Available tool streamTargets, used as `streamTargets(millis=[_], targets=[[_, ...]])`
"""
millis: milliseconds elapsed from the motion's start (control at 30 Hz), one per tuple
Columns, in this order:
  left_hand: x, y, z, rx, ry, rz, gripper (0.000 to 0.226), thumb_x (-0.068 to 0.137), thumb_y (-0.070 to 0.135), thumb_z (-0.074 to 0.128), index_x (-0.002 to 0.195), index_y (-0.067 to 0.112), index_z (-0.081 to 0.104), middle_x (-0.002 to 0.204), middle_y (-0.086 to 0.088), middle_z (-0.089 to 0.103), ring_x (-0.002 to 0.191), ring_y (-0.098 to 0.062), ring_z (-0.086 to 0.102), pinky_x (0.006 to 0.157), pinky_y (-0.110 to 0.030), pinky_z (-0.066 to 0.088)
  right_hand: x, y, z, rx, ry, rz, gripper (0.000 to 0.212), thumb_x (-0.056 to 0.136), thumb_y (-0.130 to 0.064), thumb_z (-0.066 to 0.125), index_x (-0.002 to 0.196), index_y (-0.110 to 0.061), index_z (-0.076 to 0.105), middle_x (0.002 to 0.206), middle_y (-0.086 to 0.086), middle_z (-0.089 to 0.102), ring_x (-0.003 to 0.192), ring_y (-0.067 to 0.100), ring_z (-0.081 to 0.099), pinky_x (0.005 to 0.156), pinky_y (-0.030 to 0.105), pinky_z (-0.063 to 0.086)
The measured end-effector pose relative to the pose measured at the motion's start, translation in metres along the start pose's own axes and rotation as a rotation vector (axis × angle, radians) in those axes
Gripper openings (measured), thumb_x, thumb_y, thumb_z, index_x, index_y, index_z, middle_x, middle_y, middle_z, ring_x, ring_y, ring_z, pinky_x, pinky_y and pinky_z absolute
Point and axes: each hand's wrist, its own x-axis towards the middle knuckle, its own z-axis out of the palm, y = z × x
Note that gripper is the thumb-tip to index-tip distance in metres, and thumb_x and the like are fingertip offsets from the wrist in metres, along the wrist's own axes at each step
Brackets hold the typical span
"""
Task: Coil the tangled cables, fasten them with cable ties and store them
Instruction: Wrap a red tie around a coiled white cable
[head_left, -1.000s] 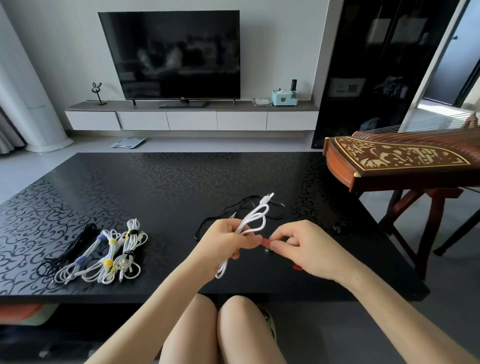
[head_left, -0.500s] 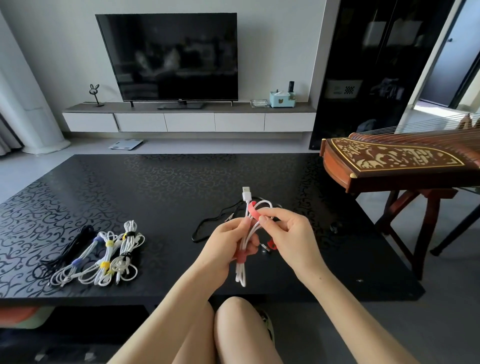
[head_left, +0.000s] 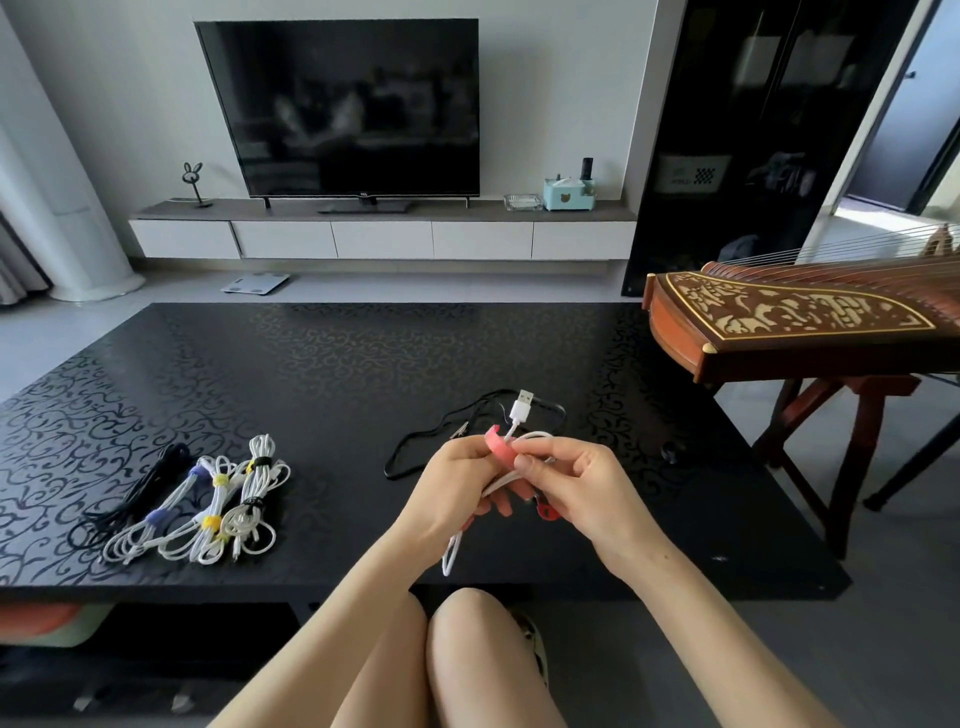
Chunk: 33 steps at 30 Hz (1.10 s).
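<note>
My left hand (head_left: 451, 488) grips a coiled white USB cable (head_left: 521, 410) above the near edge of the black table (head_left: 322, 364); its plug sticks up and a loop hangs below my fist. A pink cable tie (head_left: 500, 447) curves over the coil, and my right hand (head_left: 566, 483) pinches the tie's end against the cable. A second red tie (head_left: 546, 511) peeks out under my right hand. A loose black cable (head_left: 415, 451) lies on the table behind my hands. Several tied white cable bundles (head_left: 218, 499) and a black bundle (head_left: 140, 493) lie at the front left.
A wooden zither (head_left: 800, 322) on a stand reaches over the table's right side. A small dark round object (head_left: 673, 450) lies on the table right of my hands. A TV (head_left: 343, 104) on a low cabinet stands at the far wall. My knees are under the table's front edge.
My right hand has brought the pink tie up from beside the coil and bent it over the top of the cable. The coil has turned more upright in my left hand.
</note>
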Motion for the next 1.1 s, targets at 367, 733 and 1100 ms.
streamTargets(millis=[367,733,1100], targets=[[0.001,0.004,0.009,-0.093,0.235,0.001,0.035,0.099,0.035,0.046,0.076,0.010,0.053,0.055,0.003,0.061,0.038,-0.005,0.046,0.034,-0.012,0.025,-0.005,0.013,0.004,-0.415,0.164,-0.130,0.017,0.091,-0.027,0.061,0.104,-0.035,0.068,0.063,-0.008,0.068,0.058,0.008,0.062,0.057,0.031,0.052],[-0.004,0.011,-0.001,-0.166,0.202,-0.007,0.033,0.092,0.030,0.060,0.063,0.017,0.068,0.054,0.002,0.058,0.038,-0.002,0.043,0.035,-0.013,0.025,-0.025,0.030,-0.023,-0.491,0.232,-0.117,0.015,0.083,-0.013,0.071,0.090,-0.026,0.071,0.084,-0.011,0.072,0.079,0.008,0.066,0.070,0.021,0.053],[-0.019,0.009,-0.002,-0.067,0.038,0.167,0.027,0.094,0.008,0.053,0.071,0.012,0.066,0.066,-0.011,0.067,0.064,-0.008,0.064,0.055,-0.017,0.046,-0.007,0.007,-0.029,-0.024,0.051,-0.009,0.017,0.092,-0.003,0.054,0.090,-0.001,0.071,0.082,0.010,0.073,0.078,0.024,0.069,0.071,0.030,0.057]])
